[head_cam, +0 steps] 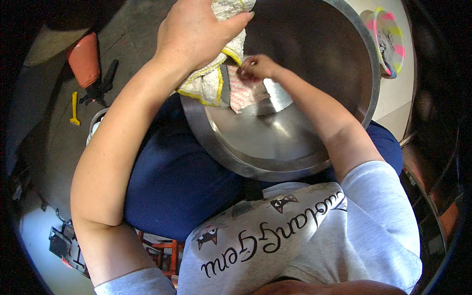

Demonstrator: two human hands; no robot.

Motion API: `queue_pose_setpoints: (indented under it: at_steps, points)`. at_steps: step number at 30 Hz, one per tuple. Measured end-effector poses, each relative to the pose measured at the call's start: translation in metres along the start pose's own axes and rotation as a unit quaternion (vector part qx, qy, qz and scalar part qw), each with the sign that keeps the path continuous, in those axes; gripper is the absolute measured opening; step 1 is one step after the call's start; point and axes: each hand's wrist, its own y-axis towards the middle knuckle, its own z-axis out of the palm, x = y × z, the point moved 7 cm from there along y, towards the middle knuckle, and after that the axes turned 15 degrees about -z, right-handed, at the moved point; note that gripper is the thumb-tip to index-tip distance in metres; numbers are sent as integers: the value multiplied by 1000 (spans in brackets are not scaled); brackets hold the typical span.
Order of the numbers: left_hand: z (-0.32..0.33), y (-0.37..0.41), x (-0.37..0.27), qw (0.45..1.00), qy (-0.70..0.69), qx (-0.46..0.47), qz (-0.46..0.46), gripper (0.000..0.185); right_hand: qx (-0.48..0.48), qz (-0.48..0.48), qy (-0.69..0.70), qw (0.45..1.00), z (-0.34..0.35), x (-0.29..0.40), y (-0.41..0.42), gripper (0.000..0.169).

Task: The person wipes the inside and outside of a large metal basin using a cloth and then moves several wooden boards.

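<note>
A large, deep metal pot [232,160] rests tilted on my lap, its mouth facing up and its inner wall shiny near me. My left hand [195,35] lies over the pot's far left rim, gripping a white cloth with yellow edging [206,86] that drapes over that rim. Inside the pot, my right hand [260,68] is curled on a pink-and-white patterned cloth [241,92], which lies against the metal. Blur hides some of the right fingers. The top edge of the view cuts off part of the pot and the white cloth.
To the right of the pot stands a pink, yellow and white basket [398,49] with grey cloth [385,48] in it. At left, the floor holds a yellow-handled tool [75,108] and an orange-red object [86,61]. A red stool [169,254] shows beneath my left side.
</note>
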Motion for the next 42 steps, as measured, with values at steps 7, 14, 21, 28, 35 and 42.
queue_pose_setpoints:
  at_steps: [7,14,21,28,35,42]
  points:
    - [3,1,-1,1000,5,-2,27,44,-30,-143,-371,917,50,-10,7,20]
    - [3,-1,-1,1000,-18,2,23,45,-181,-157,-251,938,-46,64,-1,32]
    - [5,0,3,1000,-11,-2,25,46,-1,-98,-478,873,44,22,-4,33]
    - [5,0,4,999,-20,-1,29,46,119,-137,-417,890,92,22,25,38]
    - [14,10,-15,997,-46,31,55,45,5,-207,-508,836,-2,-77,139,59]
    - [7,4,-3,999,-12,10,33,45,-33,-233,-419,877,79,60,-7,25]
